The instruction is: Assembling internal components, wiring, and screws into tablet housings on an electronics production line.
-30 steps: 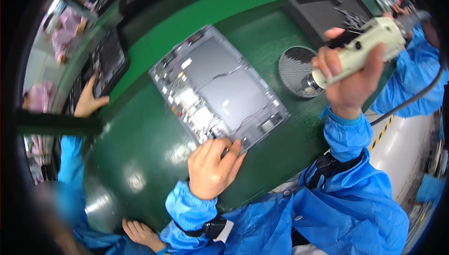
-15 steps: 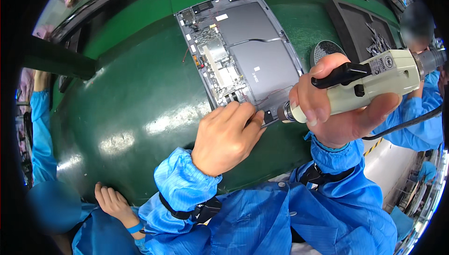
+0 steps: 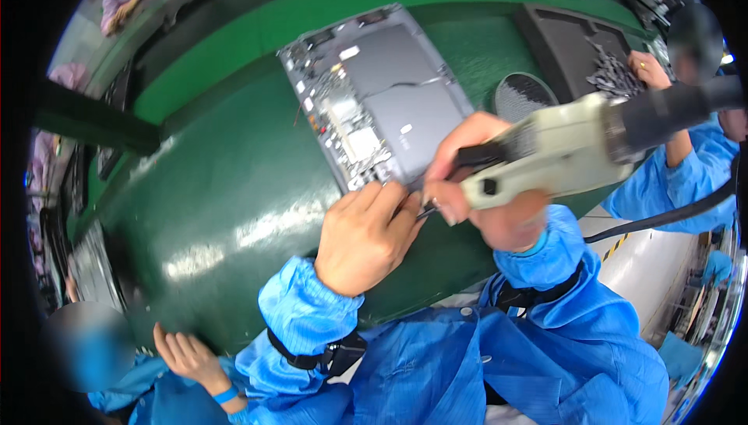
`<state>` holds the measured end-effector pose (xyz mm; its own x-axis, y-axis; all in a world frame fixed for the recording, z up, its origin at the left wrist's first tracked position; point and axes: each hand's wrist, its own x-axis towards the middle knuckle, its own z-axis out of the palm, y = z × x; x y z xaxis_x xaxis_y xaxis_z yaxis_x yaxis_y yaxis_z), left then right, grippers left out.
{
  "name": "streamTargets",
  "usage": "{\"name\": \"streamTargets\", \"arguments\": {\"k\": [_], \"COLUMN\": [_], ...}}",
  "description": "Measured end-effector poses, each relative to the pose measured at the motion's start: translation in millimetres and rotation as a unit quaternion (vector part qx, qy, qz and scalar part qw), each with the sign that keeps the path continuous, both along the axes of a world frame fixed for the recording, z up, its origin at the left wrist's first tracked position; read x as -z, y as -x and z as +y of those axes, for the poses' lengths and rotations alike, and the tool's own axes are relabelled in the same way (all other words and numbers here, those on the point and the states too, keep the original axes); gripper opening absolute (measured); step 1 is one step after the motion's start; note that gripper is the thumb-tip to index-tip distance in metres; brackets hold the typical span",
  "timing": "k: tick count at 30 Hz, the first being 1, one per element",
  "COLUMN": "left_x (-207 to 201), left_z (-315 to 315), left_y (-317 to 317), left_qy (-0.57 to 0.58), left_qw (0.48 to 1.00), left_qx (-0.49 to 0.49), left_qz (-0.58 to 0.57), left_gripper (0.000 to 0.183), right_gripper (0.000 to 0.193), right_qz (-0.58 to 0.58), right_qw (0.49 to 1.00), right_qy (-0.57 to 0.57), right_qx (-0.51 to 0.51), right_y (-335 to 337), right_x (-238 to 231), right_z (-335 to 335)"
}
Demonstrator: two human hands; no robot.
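An opened grey tablet or laptop chassis lies on the green table, its circuit board and flat dark battery panels exposed. My left hand is closed at the near edge of the chassis, thumb and fingers pressed together; what they pinch, if anything, is hidden. Wrapped in my right hand is a cream electric screwdriver with a black lever. It is tilted, its thin bit end close beside my left fingertips at the chassis's near corner. Motion blur hides whether the bit touches a screw.
A round dish of small dark parts stands right of the chassis. Beyond it is a dark tray with a pile of small parts, where a co-worker's hand reaches. Another person's hand rests at the table's left front. A black cable hangs at right.
My right hand has brought the screwdriver left, its bit now at my left fingertips. A co-worker's hand has come to the parts pile. A dark flat device has appeared at far left.
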<state>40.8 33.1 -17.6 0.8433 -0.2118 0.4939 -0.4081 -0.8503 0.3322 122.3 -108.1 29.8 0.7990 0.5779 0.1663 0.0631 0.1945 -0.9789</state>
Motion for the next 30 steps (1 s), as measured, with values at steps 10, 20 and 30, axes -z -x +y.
{"name": "streamTargets", "arguments": {"k": [10, 20, 30], "left_x": [-6, -13, -13], "left_z": [-8, -12, -9], "left_y": [0, -5, -4], "left_qy": [0.002, 0.006, 0.004], "left_qw": [1.000, 0.999, 0.999], "left_qx": [-0.020, -0.023, -0.020], "left_qz": [-0.003, 0.037, 0.042], "left_gripper": [0.021, 0.026, 0.029], "right_gripper": [0.088, 0.065, 0.063], "right_qz": [0.019, -0.029, -0.033], "right_qw": [0.977, 0.960, 0.953], "right_qy": [-0.180, -0.125, -0.116], "right_qx": [0.113, 0.249, 0.277], "right_y": [-51, -103, -103], "right_x": [2, 21, 20], "right_z": [-38, -65, -64]}}
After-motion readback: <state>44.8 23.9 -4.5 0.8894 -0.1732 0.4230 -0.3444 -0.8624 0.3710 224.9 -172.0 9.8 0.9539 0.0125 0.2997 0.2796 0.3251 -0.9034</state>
